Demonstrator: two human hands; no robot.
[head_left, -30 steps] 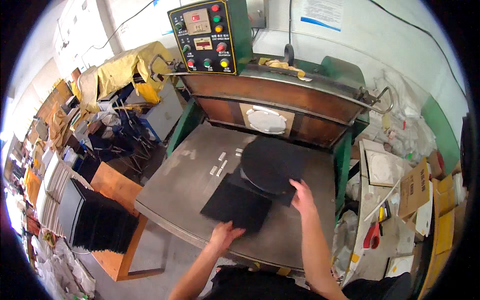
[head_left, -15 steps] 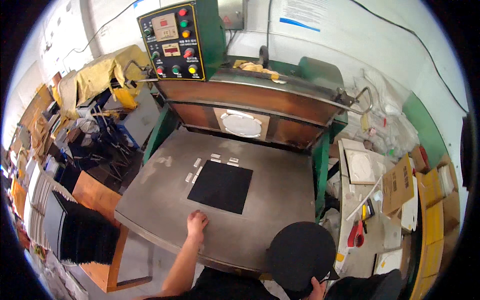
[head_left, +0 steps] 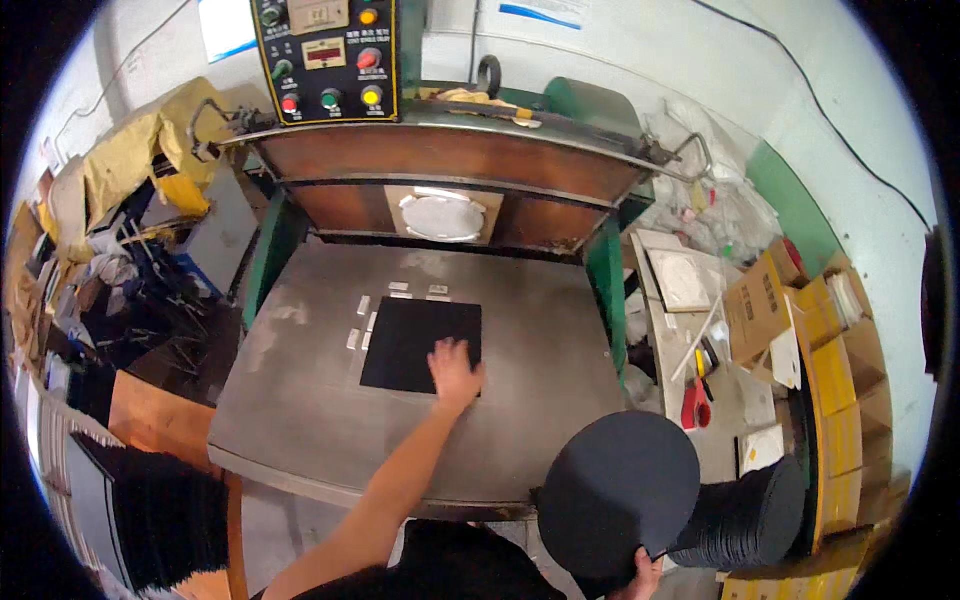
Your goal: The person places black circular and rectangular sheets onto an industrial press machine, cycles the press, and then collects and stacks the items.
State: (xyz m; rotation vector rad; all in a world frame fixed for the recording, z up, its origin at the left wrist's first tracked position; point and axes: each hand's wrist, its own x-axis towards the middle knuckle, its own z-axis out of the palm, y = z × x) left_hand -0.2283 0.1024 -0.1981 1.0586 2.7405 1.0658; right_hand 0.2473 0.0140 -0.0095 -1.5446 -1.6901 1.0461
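Note:
My left hand [head_left: 455, 375] lies on the right part of a black square sheet [head_left: 405, 345], fingers stretched out and apart. The sheet rests on the flat grey metal bed [head_left: 540, 350] of a press, its upper and left edges beside several small white blocks [head_left: 438, 290]. At the lower right my right hand [head_left: 642, 578] grips the lower edge of a black round disc [head_left: 618, 495], which hangs tilted in front of the bed's near right corner. Some of the right fingers are hidden behind the disc.
Behind the bed stands the press's brown upper plate [head_left: 440, 158], with a white oval piece [head_left: 440, 217] on it. A control panel [head_left: 330, 65] hangs above left. Black stacks stand at lower left [head_left: 165, 515] and lower right [head_left: 750, 515]. Red-handled scissors [head_left: 697, 403] lie on the right bench.
My left hand has moved forward and right, from the bed's near part onto the square sheet. The disc is raised and shows more of its face. The whole view has shifted.

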